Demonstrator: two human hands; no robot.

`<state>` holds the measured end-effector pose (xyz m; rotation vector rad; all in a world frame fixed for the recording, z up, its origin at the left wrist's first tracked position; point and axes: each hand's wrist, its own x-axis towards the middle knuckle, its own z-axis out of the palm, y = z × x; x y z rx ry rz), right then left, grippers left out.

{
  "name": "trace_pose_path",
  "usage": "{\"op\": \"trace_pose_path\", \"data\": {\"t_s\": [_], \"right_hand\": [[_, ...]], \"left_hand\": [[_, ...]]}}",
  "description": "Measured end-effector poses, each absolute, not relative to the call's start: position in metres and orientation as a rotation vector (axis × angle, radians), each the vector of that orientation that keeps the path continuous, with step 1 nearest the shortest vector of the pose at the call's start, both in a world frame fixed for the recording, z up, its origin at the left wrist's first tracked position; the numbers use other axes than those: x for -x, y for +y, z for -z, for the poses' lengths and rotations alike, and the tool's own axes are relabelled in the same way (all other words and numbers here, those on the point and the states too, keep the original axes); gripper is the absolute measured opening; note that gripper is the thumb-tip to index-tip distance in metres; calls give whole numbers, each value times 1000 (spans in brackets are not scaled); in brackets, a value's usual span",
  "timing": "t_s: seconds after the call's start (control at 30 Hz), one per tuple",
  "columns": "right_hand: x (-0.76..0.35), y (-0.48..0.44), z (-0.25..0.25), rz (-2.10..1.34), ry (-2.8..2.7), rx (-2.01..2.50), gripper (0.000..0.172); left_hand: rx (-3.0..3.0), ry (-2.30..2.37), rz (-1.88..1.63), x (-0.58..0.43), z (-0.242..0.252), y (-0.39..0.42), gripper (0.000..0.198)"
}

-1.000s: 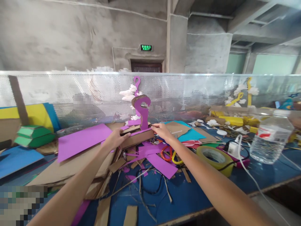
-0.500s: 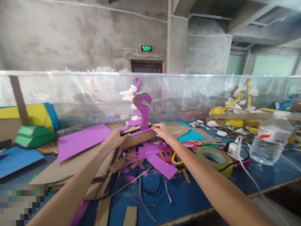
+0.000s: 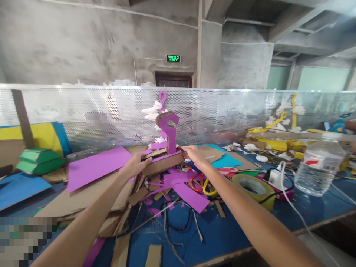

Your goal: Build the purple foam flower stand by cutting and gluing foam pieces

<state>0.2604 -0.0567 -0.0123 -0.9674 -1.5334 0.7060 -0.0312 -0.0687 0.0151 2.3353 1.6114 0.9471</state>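
Observation:
A cardboard base (image 3: 164, 164) with a purple top strip is between my hands, raised a little over the scraps. From it rises an upright purple hook-shaped cutout (image 3: 171, 135) with a bare cardboard edge. My left hand (image 3: 137, 163) is closed around the base's left end, thumb on the near side. At the right end my right hand (image 3: 191, 154) has its fingers bent against the base; their tips are partly hidden. Just behind stands a similar purple hook (image 3: 162, 97) with white tufts. Orange-and-yellow scissor handles (image 3: 197, 183) lie beneath my right wrist among purple paper scraps (image 3: 191, 196).
Purple sheet (image 3: 98, 167) and stacked cardboard (image 3: 83, 202) lie left, beside a green box shape (image 3: 40, 161). To the right are a tape roll (image 3: 253, 189), a white charger (image 3: 275, 177) with cable and a water bottle (image 3: 317, 167). A perforated metal screen (image 3: 208, 111) borders the table's back.
Both hands stay at the base's ends; my right hand has shifted very slightly. At the far right, a long brown strip and a yellow piece in the background have moved, and another person's hand shows.

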Motion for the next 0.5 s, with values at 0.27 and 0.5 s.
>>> {"op": "trace_pose_path", "data": {"t_s": [0.27, 0.5], "right_hand": [[-259, -60, 12, -596, -1674, 948, 30], [-254, -53, 18, -433, -1595, 1115, 27]], "left_hand": [[-2333, 1599, -959, 30, -14, -71, 56], [-2379, 1625, -951, 23, -14, -77, 49]]}}
